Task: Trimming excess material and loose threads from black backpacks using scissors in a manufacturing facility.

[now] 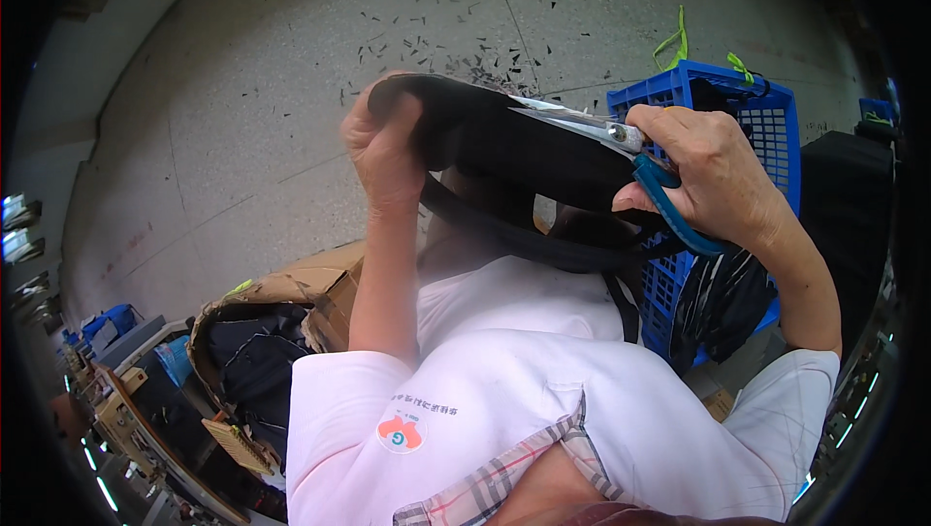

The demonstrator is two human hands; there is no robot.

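Note:
A strip of black fabric [524, 153] is stretched in front of me. My left hand [388, 143] is closed round its left end, the thumb pressed on the near face. In my right hand [713, 172] is a pair of scissors [674, 206] with blue handles. Their metal blades point left and lie along the fabric's upper edge; I cannot tell how far apart the blades are. A lower black band hangs in a loop below the strip, over my lap.
Many small black scraps [495, 70] litter the grey floor [281, 61]. At my right stands a blue plastic crate [655, 90] with dark cloth and yellow-green ties. On the left, a cardboard box [335, 284] holds dark items, beside a workbench [145, 429].

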